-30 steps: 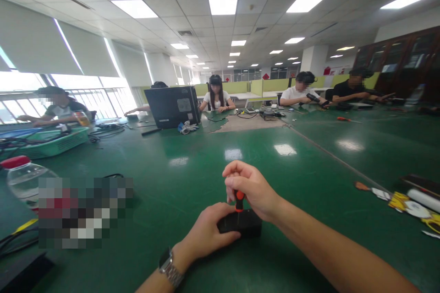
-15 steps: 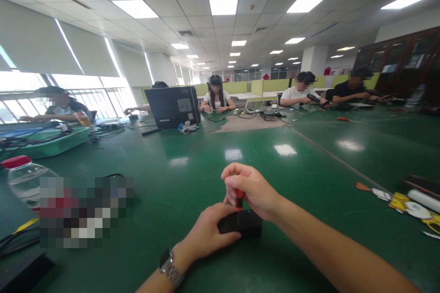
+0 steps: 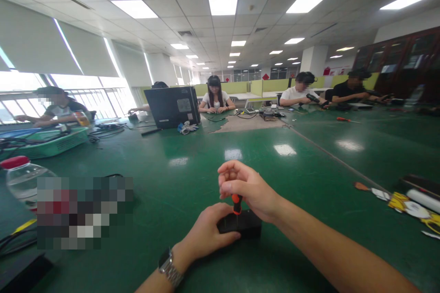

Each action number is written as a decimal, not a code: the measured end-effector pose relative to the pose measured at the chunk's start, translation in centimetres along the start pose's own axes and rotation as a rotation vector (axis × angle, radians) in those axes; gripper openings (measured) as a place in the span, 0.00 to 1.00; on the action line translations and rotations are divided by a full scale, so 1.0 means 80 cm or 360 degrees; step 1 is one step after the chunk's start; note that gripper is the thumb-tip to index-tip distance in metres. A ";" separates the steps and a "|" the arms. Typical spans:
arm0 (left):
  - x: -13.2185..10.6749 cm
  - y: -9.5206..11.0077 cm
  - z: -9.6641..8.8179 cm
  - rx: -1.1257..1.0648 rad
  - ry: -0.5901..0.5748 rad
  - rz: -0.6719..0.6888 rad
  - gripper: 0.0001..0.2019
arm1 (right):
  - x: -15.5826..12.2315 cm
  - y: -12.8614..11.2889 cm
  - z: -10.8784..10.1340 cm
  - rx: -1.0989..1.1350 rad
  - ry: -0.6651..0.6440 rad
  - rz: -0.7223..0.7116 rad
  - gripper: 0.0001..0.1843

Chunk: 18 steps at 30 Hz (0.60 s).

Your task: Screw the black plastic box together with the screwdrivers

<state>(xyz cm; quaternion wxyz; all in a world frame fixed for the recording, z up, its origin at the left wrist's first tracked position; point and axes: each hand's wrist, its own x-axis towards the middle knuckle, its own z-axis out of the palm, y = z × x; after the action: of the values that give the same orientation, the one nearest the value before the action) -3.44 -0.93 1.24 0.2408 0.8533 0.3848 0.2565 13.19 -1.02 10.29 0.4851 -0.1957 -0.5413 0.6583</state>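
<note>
A small black box-shaped block [image 3: 249,225] lies on the green table in front of me. My left hand [image 3: 213,229] grips its left end, the thumb along the near side and the fingers over the far side. An orange-and-black screwdriver [image 3: 237,205] stands upright, its thin shaft reaching down to the block's top. My right hand [image 3: 244,185] is around the upper end of the handle, thumb in front and fingers curled loosely; part of the handle is hidden by the hand. Where the tip meets the block is too small to make out.
A clear jar with a red lid [image 3: 24,178] and a green basket of cables [image 3: 65,142] are at left. Ahead stands a black computer case [image 3: 172,107] beside gloves [image 3: 188,127]. Yellow-handled scissors [image 3: 431,224] lie right; another screwdriver [image 3: 343,119] lies farther back. Several people sit around the table.
My right hand has shifted slightly up and left, its fingers more lifted, and more of the screwdriver's lower handle shows. My left hand and the block stay in place.
</note>
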 end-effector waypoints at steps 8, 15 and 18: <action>0.001 0.002 -0.001 -0.0013 -0.0003 0.0026 0.16 | -0.004 -0.003 0.004 -0.0032 -0.0050 0.0000 0.09; 0.000 0.000 0.000 -0.0057 -0.0028 0.0019 0.17 | -0.001 -0.003 0.000 0.0012 -0.0124 0.0011 0.08; 0.000 -0.001 0.001 -0.0060 -0.0016 0.0018 0.17 | 0.000 -0.001 -0.001 0.0061 -0.0199 0.0020 0.07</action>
<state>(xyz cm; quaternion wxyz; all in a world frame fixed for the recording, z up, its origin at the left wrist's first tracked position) -3.43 -0.89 1.10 0.2574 0.8520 0.3739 0.2608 13.30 -1.00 10.31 0.4498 -0.1483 -0.5565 0.6827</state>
